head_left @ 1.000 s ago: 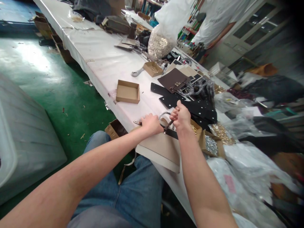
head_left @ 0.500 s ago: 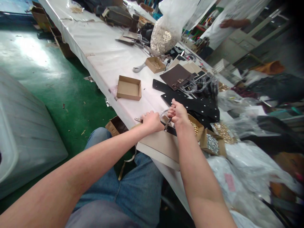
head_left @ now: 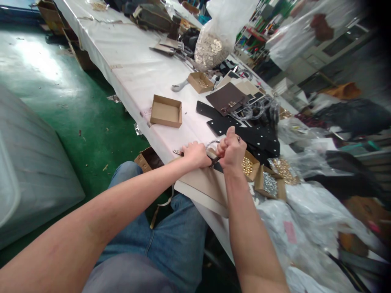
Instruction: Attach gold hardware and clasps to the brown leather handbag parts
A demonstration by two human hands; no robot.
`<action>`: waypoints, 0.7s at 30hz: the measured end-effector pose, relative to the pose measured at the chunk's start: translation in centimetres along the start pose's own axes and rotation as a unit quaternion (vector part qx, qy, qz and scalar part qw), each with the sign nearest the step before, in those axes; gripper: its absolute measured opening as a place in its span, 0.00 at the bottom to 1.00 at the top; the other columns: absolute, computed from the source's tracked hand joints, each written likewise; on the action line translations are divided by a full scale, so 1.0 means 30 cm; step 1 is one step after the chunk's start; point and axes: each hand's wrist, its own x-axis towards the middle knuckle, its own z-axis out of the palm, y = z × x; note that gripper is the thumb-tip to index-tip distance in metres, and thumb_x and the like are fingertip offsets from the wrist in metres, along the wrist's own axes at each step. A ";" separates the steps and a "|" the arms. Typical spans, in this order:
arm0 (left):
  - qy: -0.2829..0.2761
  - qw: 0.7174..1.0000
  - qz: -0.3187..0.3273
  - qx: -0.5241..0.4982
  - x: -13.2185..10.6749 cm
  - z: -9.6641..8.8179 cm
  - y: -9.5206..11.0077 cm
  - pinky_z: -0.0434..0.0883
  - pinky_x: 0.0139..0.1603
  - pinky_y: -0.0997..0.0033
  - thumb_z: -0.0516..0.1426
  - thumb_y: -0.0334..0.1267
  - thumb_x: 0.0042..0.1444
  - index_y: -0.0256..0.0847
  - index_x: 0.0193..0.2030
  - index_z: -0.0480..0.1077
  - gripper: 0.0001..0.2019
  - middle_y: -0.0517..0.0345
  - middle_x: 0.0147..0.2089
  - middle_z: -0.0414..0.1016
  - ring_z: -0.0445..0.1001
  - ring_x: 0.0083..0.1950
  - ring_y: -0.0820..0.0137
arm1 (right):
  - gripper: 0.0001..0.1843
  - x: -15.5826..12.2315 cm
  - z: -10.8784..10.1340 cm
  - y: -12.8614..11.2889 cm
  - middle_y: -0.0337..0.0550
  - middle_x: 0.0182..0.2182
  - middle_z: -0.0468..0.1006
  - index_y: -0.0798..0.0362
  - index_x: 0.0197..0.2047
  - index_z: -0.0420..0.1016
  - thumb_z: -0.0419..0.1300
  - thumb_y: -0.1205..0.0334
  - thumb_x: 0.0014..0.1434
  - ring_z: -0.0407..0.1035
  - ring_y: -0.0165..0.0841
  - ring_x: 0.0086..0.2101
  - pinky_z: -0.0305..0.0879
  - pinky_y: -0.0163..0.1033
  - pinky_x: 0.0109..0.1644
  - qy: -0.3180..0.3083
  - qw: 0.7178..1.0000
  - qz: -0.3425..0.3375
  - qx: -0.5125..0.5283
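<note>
My left hand (head_left: 194,155) curls around a narrow strap whose silver metal clasp (head_left: 178,152) sticks out past the fingers on the left. It rests on a beige bag panel (head_left: 203,183) lying at the table's edge. My right hand (head_left: 231,149) is a tight fist on a slim dark hand tool (head_left: 215,161), whose exact kind I cannot tell. The tool's tip points toward my left hand. A silver chain loop (head_left: 211,143) shows just behind both hands, partly hidden.
A long white-covered table (head_left: 131,61) holds an open cardboard box (head_left: 165,111), black perforated strips (head_left: 241,132), a brown panel with a buckle (head_left: 226,99), and small boxes of gold (head_left: 248,166) and silver studs (head_left: 270,184). Plastic bags lie to the right; a co-worker (head_left: 293,38) stands beyond.
My right hand has closed into a tighter fist and turned more upright, with the tool now lying lower. The view has shifted slightly, and the co-worker has moved.
</note>
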 end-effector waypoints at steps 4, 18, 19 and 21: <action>0.003 1.000 0.002 -0.005 -0.006 -0.007 -0.002 0.71 0.69 0.40 0.65 0.63 0.59 0.44 0.65 0.78 0.33 0.35 0.69 0.77 0.75 0.69 0.40 | 0.39 -0.083 0.000 -0.021 0.27 0.17 0.51 0.46 0.23 0.57 0.71 0.30 0.68 0.47 0.23 0.16 0.47 0.34 0.16 -0.007 0.996 -0.083 -0.012; 0.000 1.000 0.017 -0.009 0.008 0.008 -0.020 0.70 0.71 0.39 0.62 0.66 0.63 0.44 0.65 0.75 0.34 0.35 0.71 0.76 0.73 0.72 0.39 | 0.36 -0.124 0.033 0.022 0.28 0.16 0.56 0.47 0.24 0.61 0.70 0.36 0.72 0.49 0.24 0.15 0.48 0.35 0.17 0.064 0.980 -0.187 -0.007; -0.003 1.000 0.016 -0.012 0.007 0.004 -0.021 0.70 0.71 0.39 0.61 0.66 0.64 0.44 0.65 0.75 0.33 0.35 0.71 0.76 0.73 0.72 0.40 | 0.36 -0.121 0.034 0.021 0.28 0.16 0.56 0.47 0.24 0.61 0.70 0.35 0.72 0.50 0.24 0.15 0.48 0.35 0.17 0.063 0.981 -0.184 -0.011; -0.013 1.000 0.014 -0.015 0.004 -0.004 -0.024 0.70 0.72 0.38 0.61 0.65 0.65 0.44 0.66 0.75 0.32 0.35 0.71 0.75 0.73 0.72 0.39 | 0.36 -0.118 0.035 0.021 0.28 0.17 0.57 0.47 0.24 0.61 0.69 0.35 0.72 0.51 0.24 0.16 0.49 0.35 0.17 0.060 0.981 -0.182 -0.027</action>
